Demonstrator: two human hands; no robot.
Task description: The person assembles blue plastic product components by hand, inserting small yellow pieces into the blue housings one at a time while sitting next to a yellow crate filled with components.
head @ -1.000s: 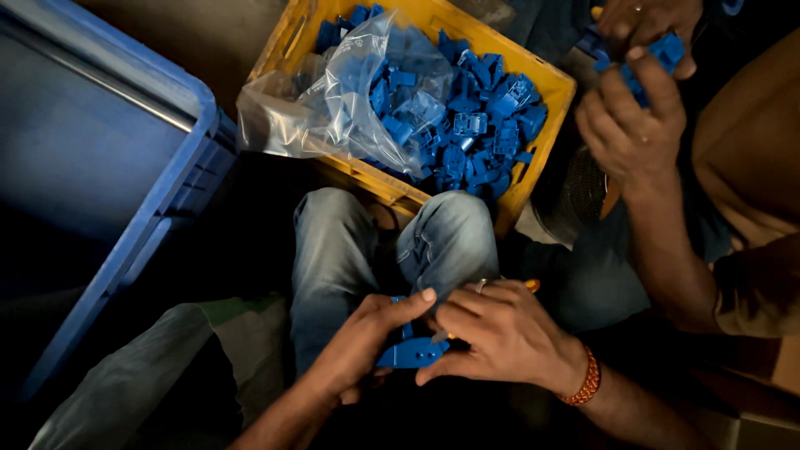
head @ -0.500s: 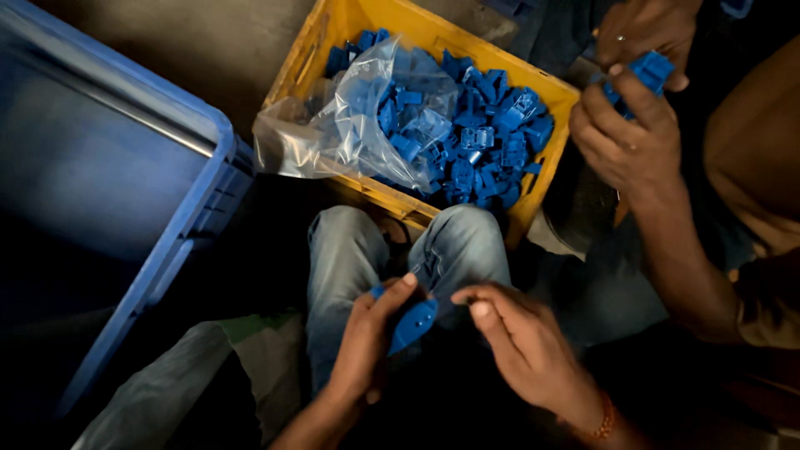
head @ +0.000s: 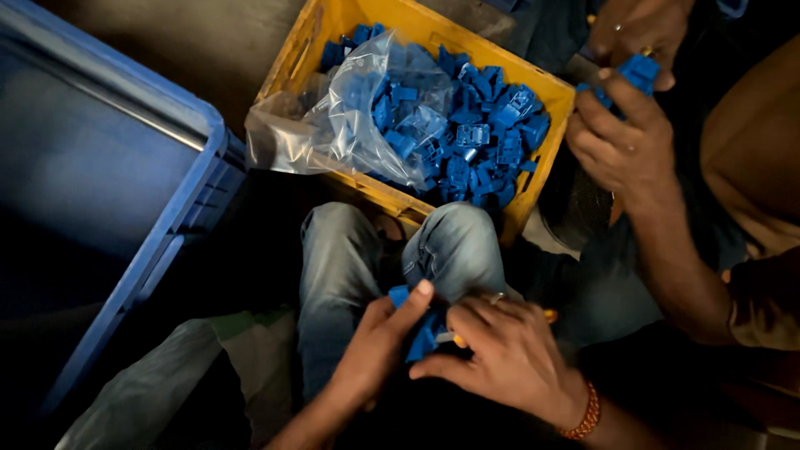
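A small blue plastic part (head: pixel 419 333) is held low in the frame, over the lap in blue jeans (head: pixel 350 267), gripped between both hands. The left hand (head: pixel 375 350) is closed on it from the left, thumb laid up along the part's top edge. The right hand (head: pixel 504 354) is curled around it from the right, fingers narrow; a ring is seen on one finger and an orange beaded bracelet (head: pixel 586 412) at the wrist. Something small and yellow-orange (head: pixel 548 315) shows at the right hand's knuckles; what it is cannot be told.

Just ahead of the knees a yellow crate (head: pixel 333 29) is seen, filled with many more blue parts (head: pixel 492 125); a clear plastic bag (head: pixel 367 125), also with parts in it, is draped over its near-left corner. A large blue bin (head: pixel 179 200) is seen at left, near the crate. A grey bag or cloth (head: pixel 167 392) lies at lower left.

At upper right a second person's hands (head: pixel 621 142) are closed on another blue part (head: pixel 637 71), well apart from the wearer's own hands
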